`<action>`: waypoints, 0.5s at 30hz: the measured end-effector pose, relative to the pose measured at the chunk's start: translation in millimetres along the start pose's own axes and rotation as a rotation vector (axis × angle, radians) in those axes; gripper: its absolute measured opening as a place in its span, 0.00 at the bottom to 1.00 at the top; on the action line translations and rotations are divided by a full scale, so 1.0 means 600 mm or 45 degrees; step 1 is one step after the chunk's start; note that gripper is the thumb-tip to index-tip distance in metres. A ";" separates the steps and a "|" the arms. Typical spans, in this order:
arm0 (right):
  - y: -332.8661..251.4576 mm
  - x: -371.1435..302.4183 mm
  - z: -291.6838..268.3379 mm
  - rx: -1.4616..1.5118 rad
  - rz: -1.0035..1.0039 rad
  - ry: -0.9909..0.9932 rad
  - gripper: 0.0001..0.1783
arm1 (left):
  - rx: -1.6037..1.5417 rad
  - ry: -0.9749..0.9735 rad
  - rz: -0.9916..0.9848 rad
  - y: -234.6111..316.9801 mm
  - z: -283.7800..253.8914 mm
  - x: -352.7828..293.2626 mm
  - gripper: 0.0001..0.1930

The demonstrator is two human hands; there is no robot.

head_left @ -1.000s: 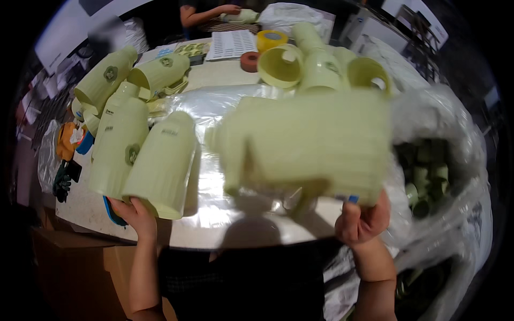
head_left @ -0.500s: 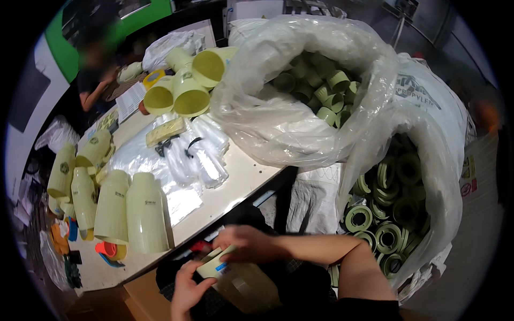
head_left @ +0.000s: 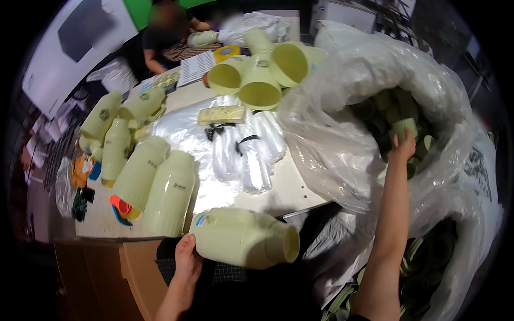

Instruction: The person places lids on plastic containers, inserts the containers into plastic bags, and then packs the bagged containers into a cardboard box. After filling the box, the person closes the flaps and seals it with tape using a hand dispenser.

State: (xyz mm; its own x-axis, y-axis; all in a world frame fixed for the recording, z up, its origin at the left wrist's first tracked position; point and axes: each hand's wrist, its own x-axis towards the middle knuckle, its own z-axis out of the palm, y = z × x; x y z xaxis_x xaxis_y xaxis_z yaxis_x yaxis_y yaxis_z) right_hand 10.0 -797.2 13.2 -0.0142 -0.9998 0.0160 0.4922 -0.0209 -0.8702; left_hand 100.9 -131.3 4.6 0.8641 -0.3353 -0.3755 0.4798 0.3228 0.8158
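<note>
The left hand [head_left: 188,257] grips a green jug [head_left: 238,239], lower centre. The right hand [head_left: 404,145] grasps a cup [head_left: 405,125], centre right.

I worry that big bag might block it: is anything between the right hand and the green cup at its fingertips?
Nothing visible: the right hand is at the green cup, within the mouth of the plastic bag.
</note>
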 end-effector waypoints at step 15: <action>-0.190 -0.705 -0.067 -0.448 -0.599 -2.011 0.36 | -0.194 0.234 -0.385 -0.002 -0.065 -0.162 0.13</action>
State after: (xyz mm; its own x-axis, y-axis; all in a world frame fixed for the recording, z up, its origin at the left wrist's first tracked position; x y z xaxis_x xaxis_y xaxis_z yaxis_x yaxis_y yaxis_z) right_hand -75.1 -371.5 86.2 0.8386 0.0620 0.5412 0.4918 -0.5135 -0.7032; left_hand 22.3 -64.8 22.7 0.6861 -0.2760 -0.6731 0.7226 0.3659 0.5865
